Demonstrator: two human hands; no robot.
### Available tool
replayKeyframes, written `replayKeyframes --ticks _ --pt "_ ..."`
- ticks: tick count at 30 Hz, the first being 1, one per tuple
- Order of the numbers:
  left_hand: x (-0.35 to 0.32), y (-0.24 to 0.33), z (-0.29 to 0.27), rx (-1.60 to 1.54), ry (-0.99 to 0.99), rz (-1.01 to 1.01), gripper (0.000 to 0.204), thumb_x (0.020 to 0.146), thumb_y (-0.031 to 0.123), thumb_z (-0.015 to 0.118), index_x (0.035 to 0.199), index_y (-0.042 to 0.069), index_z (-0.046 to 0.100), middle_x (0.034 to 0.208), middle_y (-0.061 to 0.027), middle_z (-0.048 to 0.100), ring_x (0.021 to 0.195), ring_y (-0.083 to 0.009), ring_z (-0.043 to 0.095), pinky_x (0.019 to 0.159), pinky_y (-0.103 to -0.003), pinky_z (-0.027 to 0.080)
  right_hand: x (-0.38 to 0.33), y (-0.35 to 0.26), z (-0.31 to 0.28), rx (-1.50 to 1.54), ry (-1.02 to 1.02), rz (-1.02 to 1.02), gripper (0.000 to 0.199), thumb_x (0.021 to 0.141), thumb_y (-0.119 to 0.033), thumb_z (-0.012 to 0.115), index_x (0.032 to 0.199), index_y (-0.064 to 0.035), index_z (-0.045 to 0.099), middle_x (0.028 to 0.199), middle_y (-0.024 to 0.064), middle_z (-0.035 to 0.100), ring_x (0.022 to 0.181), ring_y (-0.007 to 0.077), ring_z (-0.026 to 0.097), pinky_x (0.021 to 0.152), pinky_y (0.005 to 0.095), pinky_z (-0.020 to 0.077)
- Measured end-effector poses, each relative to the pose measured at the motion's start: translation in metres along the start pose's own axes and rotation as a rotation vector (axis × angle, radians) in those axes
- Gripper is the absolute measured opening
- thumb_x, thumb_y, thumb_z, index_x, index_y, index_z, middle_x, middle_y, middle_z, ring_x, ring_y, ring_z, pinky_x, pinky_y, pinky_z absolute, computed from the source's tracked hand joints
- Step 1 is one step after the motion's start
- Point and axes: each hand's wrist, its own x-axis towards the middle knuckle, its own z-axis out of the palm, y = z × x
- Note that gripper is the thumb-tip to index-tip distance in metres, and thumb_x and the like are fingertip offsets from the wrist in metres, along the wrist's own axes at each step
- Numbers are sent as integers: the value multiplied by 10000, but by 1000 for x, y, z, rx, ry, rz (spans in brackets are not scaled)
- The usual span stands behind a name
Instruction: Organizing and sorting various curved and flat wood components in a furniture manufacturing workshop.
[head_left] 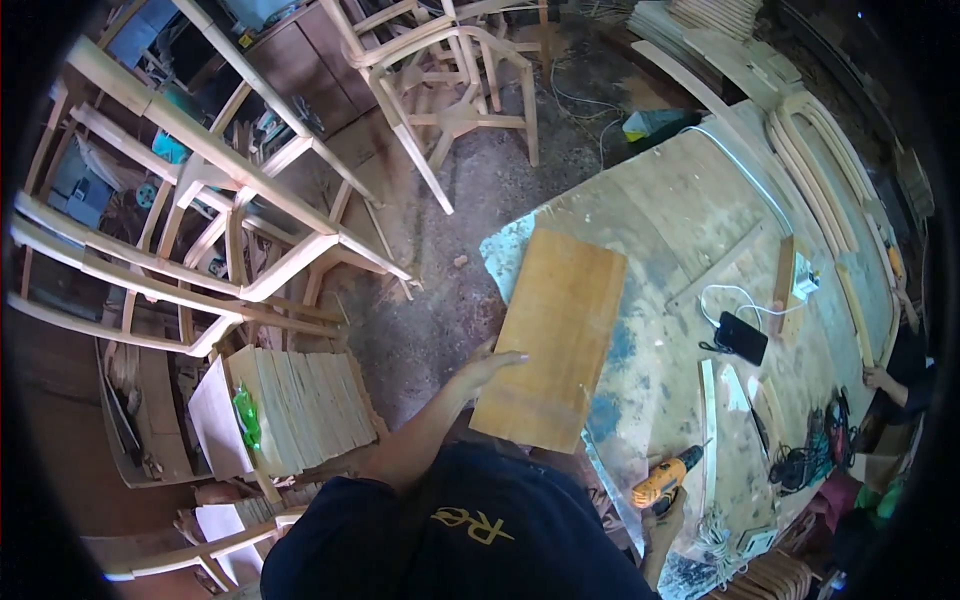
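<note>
A flat rectangular wooden board (pixel 560 330) lies tilted over the left edge of the worktable (pixel 665 225). My left hand (pixel 480 370) grips the board's left edge, thumb on top and the other fingers mostly hidden beneath. In my right hand (pixel 668 515) is a yellow-and-black power drill (pixel 664 481), at the table's near side. The drill's bit points up and right, away from the board. Part of the right hand's grip is hidden behind the drill body.
Wooden chair frames (pixel 300 250) crowd the left, above a stack of boards (pixel 310 410). On the table lie a black phone (pixel 741 338), a white cable (pixel 735 292), wood strips (pixel 709 420) and dark cords (pixel 795 466). Another person's hand (pixel 882 382) is at the far right beside curved wood pieces (pixel 815 180).
</note>
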Motion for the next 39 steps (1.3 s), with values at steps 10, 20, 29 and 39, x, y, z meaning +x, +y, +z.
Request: replayKeyframes --ticks 10,20,29,39 --pt "89 57 -52 60 -471 -41 860 702 61 812 1457 17 404 1226 -147 626 1109 -237 614 924 -367 521 17 -79 112 152 344 -197 508 772 -265 799 1113 4 535 904 45 598 726 124 539 631 270 455" --pt "123 154 -61 162 -601 -73 1063 584 82 824 1485 -98 290 1267 -209 591 1136 -270 592 940 -362 496 20 -223 233 199 319 93 296 774 -76 744 998 -35 555 792 9 566 685 124 540 640 287 465" --pt "180 264 -111 325 -631 203 936 597 79 867 1410 -70 427 1273 -163 597 1154 -220 580 985 -327 474 112 -239 270 399 255 180 299 826 -101 739 1073 -41 581 722 12 564 589 120 566 531 281 437" --pt "245 397 -172 208 -302 369 759 674 -29 811 1355 0 476 1158 -104 651 1050 -202 642 895 -320 532 233 -292 316 392 126 -79 375 846 -38 679 1208 -33 584 985 53 648 791 142 654 697 313 554"
